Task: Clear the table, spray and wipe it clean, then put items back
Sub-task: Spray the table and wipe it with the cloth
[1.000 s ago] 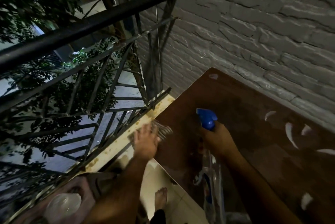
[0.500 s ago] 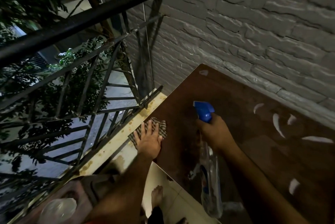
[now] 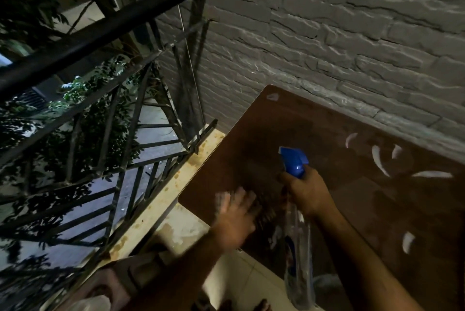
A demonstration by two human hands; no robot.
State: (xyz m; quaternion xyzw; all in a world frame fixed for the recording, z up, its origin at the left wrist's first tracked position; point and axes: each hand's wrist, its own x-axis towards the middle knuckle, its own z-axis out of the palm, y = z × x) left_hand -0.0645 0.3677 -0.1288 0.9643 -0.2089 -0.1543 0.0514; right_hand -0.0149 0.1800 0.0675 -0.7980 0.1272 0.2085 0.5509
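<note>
A dark brown table [image 3: 264,139] with pale leaf marks stands against a grey brick wall. My right hand [image 3: 308,191] grips the neck of a clear spray bottle [image 3: 299,268] with a blue trigger head [image 3: 293,160], held over the table's near side. My left hand [image 3: 235,217], blurred by motion, presses flat on a checked cloth [image 3: 265,212] near the table's front-left corner. Most of the cloth is hidden under the palm and in shadow.
A black metal railing [image 3: 105,31] runs along the left, on a stained pale ledge [image 3: 161,205] beside the table. The brick wall [image 3: 327,33] closes the back. Light floor tiles [image 3: 241,275] and my bare feet show below, with a pale round object [image 3: 90,303] at bottom left.
My left hand has slid the cloth rightward from the table's left edge toward the spray bottle. The right hand and bottle stay in about the same place.
</note>
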